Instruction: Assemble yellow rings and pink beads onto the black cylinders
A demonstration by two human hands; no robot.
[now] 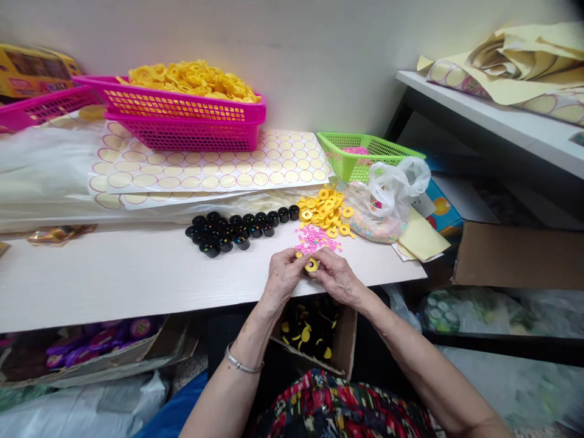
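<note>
Over the front edge of the table, my left hand (283, 272) and my right hand (338, 277) meet with their fingers closed on a round yellow cap (312, 266). A small pink spot and a dark ring show at its centre; what lies beneath it is hidden. Just beyond my fingers, small pink pieces (314, 238) are scattered on the table. Behind them lies a pile of yellow ring-shaped caps with tabs (323, 210). Several small black cups (241, 242) stand to the left, some with coloured specks inside. Below my hands, a cardboard box (350, 347) holds black and yellow pieces.
Stacked pink baskets (191, 134) of yellow rings sit on sheets of round stickers (292, 176) at the back. A green basket (365, 167) and a tied plastic bag (387, 210) stand back right. Purple items (98, 340) fill a lower box. A white shelf (483, 115) is right.
</note>
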